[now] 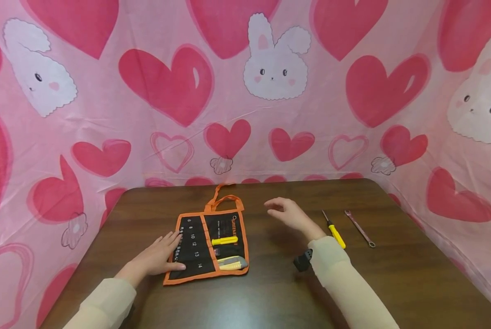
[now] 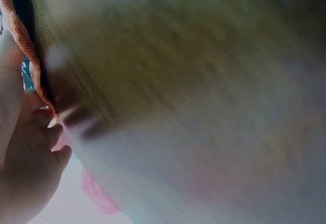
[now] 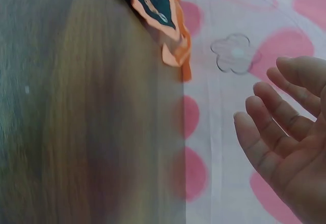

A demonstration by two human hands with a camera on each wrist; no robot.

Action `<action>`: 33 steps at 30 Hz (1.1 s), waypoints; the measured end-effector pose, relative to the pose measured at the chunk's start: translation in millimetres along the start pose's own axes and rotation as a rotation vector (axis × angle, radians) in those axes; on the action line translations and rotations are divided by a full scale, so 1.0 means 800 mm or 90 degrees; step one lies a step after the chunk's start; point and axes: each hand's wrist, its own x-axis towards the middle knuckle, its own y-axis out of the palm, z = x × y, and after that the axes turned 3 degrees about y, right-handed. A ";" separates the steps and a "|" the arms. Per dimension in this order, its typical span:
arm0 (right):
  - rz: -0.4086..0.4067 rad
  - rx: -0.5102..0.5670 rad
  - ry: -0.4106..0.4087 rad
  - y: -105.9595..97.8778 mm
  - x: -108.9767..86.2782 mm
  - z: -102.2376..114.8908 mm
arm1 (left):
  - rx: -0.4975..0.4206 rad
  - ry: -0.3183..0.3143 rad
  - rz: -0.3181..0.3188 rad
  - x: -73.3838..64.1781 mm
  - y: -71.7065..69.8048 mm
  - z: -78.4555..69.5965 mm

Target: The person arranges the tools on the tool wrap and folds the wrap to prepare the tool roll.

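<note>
A black tool pouch [image 1: 192, 256] with orange trim lies spread on the table, its pockets numbered in white. My left hand [image 1: 157, 253] rests with extended fingers on the pouch's left side. Tucked in the pouch's right half are a yellow handle [image 1: 225, 241] and a grey-and-yellow utility knife [image 1: 232, 263]; the lower part of each is hidden in a pocket. My right hand [image 1: 288, 214] hovers right of the pouch, fingers loosely bent and holding nothing. The right wrist view shows that hand [image 3: 290, 127] with its fingers spread a little.
To the right on the brown table [image 1: 270, 297] lie a yellow-handled screwdriver [image 1: 337, 236] and a combination wrench [image 1: 360, 229]. Orange ties [image 1: 225, 198] trail from the pouch's far edge. A pink heart-and-bunny cloth [image 1: 270, 128] hangs around the back and sides.
</note>
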 end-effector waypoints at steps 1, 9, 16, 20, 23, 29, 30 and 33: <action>-0.004 0.005 0.002 -0.004 -0.002 -0.002 | 0.000 0.000 -0.001 0.000 0.000 0.000; -0.047 0.007 0.019 -0.036 -0.020 -0.009 | 0.003 -0.003 0.000 0.001 0.001 0.002; -0.087 0.018 0.019 -0.062 -0.043 0.009 | -0.003 -0.010 0.000 0.001 0.002 0.003; -0.101 0.004 0.046 -0.073 -0.047 -0.017 | -0.001 -0.010 0.002 0.001 0.003 0.003; -0.107 0.001 0.074 -0.081 -0.050 -0.035 | -0.003 -0.010 0.002 0.001 0.003 0.003; -0.119 0.053 0.127 -0.093 -0.064 -0.051 | -0.007 -0.010 0.002 0.002 0.003 0.002; -0.120 0.069 0.140 -0.095 -0.066 -0.053 | -0.007 -0.010 0.002 0.002 0.003 0.002; -0.126 0.106 0.181 -0.099 -0.073 -0.059 | -0.009 -0.011 0.002 0.002 0.003 0.002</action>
